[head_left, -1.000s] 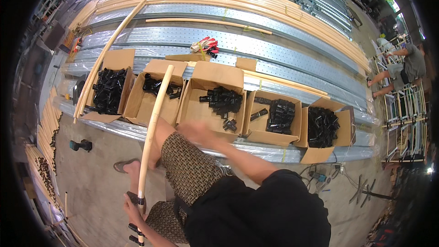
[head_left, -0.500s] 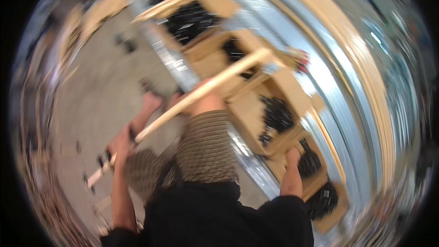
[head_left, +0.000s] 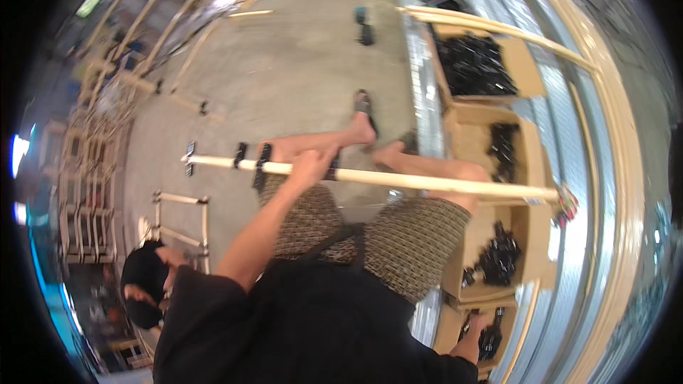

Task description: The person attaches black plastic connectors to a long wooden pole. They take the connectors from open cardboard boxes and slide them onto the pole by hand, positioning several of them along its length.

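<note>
Pale tan pole [head_left: 427, 183], seen from the head camera, lies crosswise in front of you above your legs, reaching from left of centre to the cardboard boxes at the right. Your left hand [head_left: 311, 168] is wrapped around it, nearer its left end. Black fittings [head_left: 263, 160] sit on that part: one at the tip, two between tip and hand, another partly covered by your fingers.

Your right hand [head_left: 478, 325] is down in the lowest box [head_left: 448, 327], among black connectors [head_left: 491, 341]; your fingertips are blurred, so whether they grip one cannot be told.

Above that box, three more run upward in a row. The nearest holds a loose cluster [head_left: 500, 256], the next a smaller pile [head_left: 504, 149], and the top one a heap [head_left: 473, 64] filling it. Your pole's right end cuts across the middle of this row, hiding part of it, and your right knee [head_left: 462, 173] rises under the pole. Two other poles [head_left: 491, 25] lie across the top box.

Silvery metal beams [head_left: 423, 92] run beneath the boxes. A dark power tool [head_left: 365, 32] stands on the concrete floor [head_left: 299, 71], beyond your sandalled foot [head_left: 363, 124]. At lower left, near your left elbow, is a co-worker [head_left: 146, 281] beside a pale frame [head_left: 205, 231].
</note>
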`<state>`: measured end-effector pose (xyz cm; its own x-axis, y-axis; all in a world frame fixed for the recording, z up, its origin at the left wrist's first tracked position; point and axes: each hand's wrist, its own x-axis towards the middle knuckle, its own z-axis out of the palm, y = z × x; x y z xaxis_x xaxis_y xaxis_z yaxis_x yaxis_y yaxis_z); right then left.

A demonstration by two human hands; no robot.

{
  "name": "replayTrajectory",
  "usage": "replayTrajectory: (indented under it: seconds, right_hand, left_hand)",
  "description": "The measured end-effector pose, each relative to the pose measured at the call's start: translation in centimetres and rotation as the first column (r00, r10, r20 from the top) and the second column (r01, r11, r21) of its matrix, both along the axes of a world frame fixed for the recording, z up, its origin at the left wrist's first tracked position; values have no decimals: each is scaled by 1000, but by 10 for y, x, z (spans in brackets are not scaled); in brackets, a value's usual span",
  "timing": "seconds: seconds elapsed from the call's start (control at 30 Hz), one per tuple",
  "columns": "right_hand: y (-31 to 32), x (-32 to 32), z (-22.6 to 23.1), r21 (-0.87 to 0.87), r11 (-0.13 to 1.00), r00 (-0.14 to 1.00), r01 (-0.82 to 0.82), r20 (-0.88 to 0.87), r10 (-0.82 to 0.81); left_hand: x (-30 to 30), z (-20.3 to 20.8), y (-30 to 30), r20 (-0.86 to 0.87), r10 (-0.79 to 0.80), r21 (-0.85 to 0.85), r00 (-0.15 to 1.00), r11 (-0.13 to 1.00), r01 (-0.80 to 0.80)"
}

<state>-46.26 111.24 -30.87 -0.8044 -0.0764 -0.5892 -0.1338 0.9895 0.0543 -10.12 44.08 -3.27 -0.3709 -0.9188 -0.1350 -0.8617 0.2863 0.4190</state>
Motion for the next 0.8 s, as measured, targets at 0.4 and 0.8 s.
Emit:
replayTrajectory:
  seconds: [0.4,0.8]
  right_hand:
    - [4,-45,115,-133,884,892,448,132,-432]
    - [-211,-54,267,-845,-157,818,512,535,-212]
  left_hand:
    - [-6,-18,-5,-256,6,66,967,998,12]
    - [5,-2,-8,-174,42,206,984,979,-6]
